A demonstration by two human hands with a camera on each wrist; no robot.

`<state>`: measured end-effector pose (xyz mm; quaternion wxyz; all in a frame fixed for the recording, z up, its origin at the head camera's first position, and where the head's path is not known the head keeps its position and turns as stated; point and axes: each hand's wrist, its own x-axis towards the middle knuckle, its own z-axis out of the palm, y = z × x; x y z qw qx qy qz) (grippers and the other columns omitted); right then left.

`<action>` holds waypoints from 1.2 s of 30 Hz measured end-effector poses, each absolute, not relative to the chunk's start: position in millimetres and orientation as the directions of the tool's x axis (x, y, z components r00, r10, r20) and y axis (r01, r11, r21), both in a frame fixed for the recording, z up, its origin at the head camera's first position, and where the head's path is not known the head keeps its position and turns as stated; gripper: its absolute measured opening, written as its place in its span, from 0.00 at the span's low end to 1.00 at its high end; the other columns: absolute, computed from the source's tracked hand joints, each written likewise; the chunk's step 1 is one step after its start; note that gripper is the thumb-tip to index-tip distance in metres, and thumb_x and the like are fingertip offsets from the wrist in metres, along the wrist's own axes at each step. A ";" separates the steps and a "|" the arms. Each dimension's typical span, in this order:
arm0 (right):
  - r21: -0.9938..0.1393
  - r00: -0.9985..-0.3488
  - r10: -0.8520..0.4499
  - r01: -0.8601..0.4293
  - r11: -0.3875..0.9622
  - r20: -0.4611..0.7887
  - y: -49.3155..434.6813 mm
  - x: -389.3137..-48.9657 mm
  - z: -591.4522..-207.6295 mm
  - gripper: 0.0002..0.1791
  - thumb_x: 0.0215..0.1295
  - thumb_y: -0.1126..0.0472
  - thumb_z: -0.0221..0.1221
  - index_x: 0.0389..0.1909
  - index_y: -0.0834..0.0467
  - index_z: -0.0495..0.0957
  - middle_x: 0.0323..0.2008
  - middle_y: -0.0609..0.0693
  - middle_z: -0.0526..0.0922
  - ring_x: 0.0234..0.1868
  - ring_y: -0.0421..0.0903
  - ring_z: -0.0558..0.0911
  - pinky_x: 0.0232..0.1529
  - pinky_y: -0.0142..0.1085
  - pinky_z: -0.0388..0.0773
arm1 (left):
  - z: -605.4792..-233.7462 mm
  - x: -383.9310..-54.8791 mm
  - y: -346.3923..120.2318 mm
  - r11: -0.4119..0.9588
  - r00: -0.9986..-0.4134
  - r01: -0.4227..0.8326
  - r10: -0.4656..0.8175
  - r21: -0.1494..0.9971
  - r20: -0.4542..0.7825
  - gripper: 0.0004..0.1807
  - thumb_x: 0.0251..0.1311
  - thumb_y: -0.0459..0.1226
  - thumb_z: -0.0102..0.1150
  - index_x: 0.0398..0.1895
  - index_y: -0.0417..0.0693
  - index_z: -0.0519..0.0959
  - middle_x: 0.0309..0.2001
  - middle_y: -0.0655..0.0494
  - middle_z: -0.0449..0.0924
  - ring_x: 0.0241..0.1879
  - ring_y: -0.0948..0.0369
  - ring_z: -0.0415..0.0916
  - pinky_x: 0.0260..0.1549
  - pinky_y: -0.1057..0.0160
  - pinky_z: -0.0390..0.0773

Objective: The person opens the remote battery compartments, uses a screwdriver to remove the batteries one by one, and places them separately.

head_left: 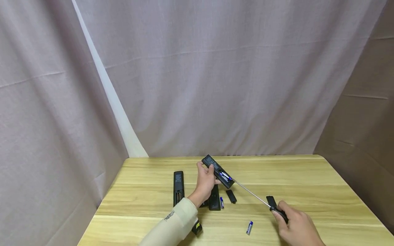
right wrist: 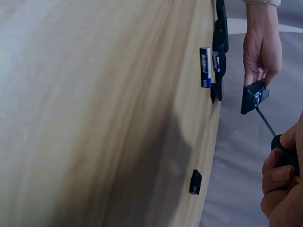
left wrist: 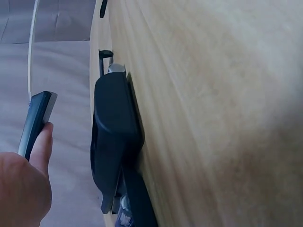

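Raised over the table, a black remote control (head_left: pixel 213 165) is held in my left hand (head_left: pixel 204 181), its back turned up and its battery bay uncovered. Blue-and-silver batteries (head_left: pixel 225 176) lie in the bay. My right hand (head_left: pixel 297 223) grips a screwdriver (head_left: pixel 251 193) by its black handle, the long thin shaft pointing up and left. The shaft's tip meets the bay at the battery ends. In the right wrist view, the fingers curl round the screwdriver handle (right wrist: pixel 285 156).
Another remote (head_left: pixel 178 182) with an open bay lies left of my forearm; a further one (head_left: pixel 214 201) is below my left hand. Loose batteries (head_left: pixel 222 203) (head_left: pixel 249 228), small black covers (head_left: pixel 231 196) (head_left: pixel 271 201) and a black-and-yellow object (head_left: pixel 197 227) lie on the wooden table (head_left: pixel 144 177). Curtains (head_left: pixel 231 85) hang behind.
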<state>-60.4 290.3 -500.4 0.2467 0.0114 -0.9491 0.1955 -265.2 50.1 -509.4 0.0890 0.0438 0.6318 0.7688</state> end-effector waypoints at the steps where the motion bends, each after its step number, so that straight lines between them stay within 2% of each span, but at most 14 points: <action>1: -0.370 -0.888 0.079 -0.106 0.923 0.453 290.5 -60.3 -501.0 0.15 0.63 0.63 0.72 0.32 0.45 0.74 0.18 0.34 0.63 0.20 0.30 0.59 0.21 0.28 0.54 | -509.9 -265.2 50.2 -0.181 -0.980 -0.082 0.194 0.980 -0.047 0.18 0.87 0.39 0.41 0.69 0.49 0.52 0.51 0.38 0.83 0.30 0.57 0.86 0.39 0.52 0.93; 4: -0.392 -0.916 0.102 -0.064 0.918 0.389 292.5 -59.2 -501.5 0.12 0.67 0.62 0.70 0.33 0.47 0.75 0.18 0.37 0.64 0.19 0.33 0.60 0.21 0.29 0.54 | -511.3 -265.2 51.0 -0.174 -0.980 -0.076 0.197 0.982 -0.041 0.18 0.87 0.39 0.41 0.70 0.49 0.52 0.53 0.36 0.82 0.35 0.50 0.91 0.41 0.51 0.93; 7: -0.410 -0.937 0.131 -0.014 0.912 0.324 294.3 -56.9 -500.1 0.10 0.69 0.61 0.69 0.34 0.48 0.76 0.18 0.39 0.65 0.19 0.34 0.61 0.21 0.29 0.55 | -512.1 -264.9 52.2 -0.171 -0.979 -0.065 0.201 0.983 -0.030 0.18 0.87 0.39 0.41 0.70 0.49 0.51 0.54 0.35 0.83 0.38 0.46 0.92 0.40 0.50 0.94; 11: -0.434 -0.956 0.161 0.040 0.900 0.245 296.0 -53.0 -498.4 0.09 0.71 0.59 0.67 0.35 0.49 0.76 0.17 0.41 0.64 0.17 0.35 0.61 0.20 0.29 0.56 | -510.5 -263.6 54.5 -0.145 -0.978 -0.043 0.210 0.989 -0.011 0.18 0.87 0.39 0.42 0.70 0.50 0.52 0.53 0.37 0.84 0.36 0.51 0.92 0.37 0.52 0.93; 15: -0.484 -0.974 0.171 0.079 0.871 0.148 296.5 -51.6 -498.6 0.07 0.73 0.58 0.66 0.37 0.50 0.77 0.17 0.42 0.65 0.18 0.37 0.61 0.21 0.29 0.57 | -507.7 -260.8 58.3 -0.093 -0.972 -0.007 0.235 0.996 0.015 0.19 0.86 0.39 0.43 0.71 0.49 0.53 0.47 0.40 0.86 0.32 0.58 0.88 0.34 0.52 0.92; 21: -0.510 -0.984 0.172 0.123 0.851 0.048 294.5 -53.6 -498.6 0.06 0.73 0.57 0.66 0.40 0.51 0.78 0.19 0.43 0.69 0.20 0.38 0.65 0.22 0.29 0.58 | -506.8 -257.2 66.5 -0.010 -0.969 0.043 0.244 0.999 0.044 0.21 0.85 0.40 0.45 0.72 0.49 0.54 0.38 0.47 0.84 0.28 0.56 0.83 0.36 0.43 0.89; 24: -0.504 -0.985 0.172 0.131 0.854 0.035 295.9 -54.6 -499.7 0.06 0.74 0.57 0.65 0.39 0.51 0.77 0.19 0.43 0.68 0.20 0.39 0.65 0.22 0.30 0.57 | -508.5 -258.0 67.8 0.015 -0.969 0.049 0.245 0.999 0.044 0.21 0.85 0.40 0.46 0.73 0.50 0.55 0.38 0.48 0.84 0.27 0.57 0.81 0.34 0.48 0.88; 27: -0.498 -0.984 0.177 0.145 0.855 0.017 297.6 -55.1 -500.2 0.06 0.74 0.57 0.64 0.39 0.51 0.77 0.19 0.44 0.67 0.20 0.40 0.65 0.22 0.30 0.57 | -509.2 -258.6 67.5 0.007 -0.965 0.039 0.261 0.999 0.036 0.22 0.86 0.40 0.45 0.74 0.51 0.54 0.43 0.44 0.86 0.30 0.61 0.82 0.36 0.52 0.87; 31: -0.488 -0.983 0.184 0.151 0.859 0.021 298.6 -55.3 -499.6 0.06 0.74 0.58 0.64 0.38 0.51 0.76 0.19 0.44 0.67 0.20 0.40 0.64 0.22 0.30 0.57 | -508.8 -258.3 67.4 -0.003 -0.961 0.037 0.273 0.999 0.036 0.21 0.86 0.40 0.45 0.73 0.51 0.54 0.47 0.41 0.88 0.33 0.61 0.84 0.39 0.50 0.88; 36: -0.490 -0.982 0.188 0.155 0.858 0.018 299.5 -55.6 -499.5 0.06 0.74 0.58 0.64 0.38 0.51 0.76 0.19 0.44 0.67 0.20 0.41 0.65 0.22 0.31 0.57 | -507.4 -259.3 68.9 -0.001 -0.958 0.043 0.284 0.999 0.041 0.21 0.85 0.40 0.46 0.72 0.51 0.55 0.48 0.41 0.87 0.31 0.60 0.80 0.32 0.61 0.82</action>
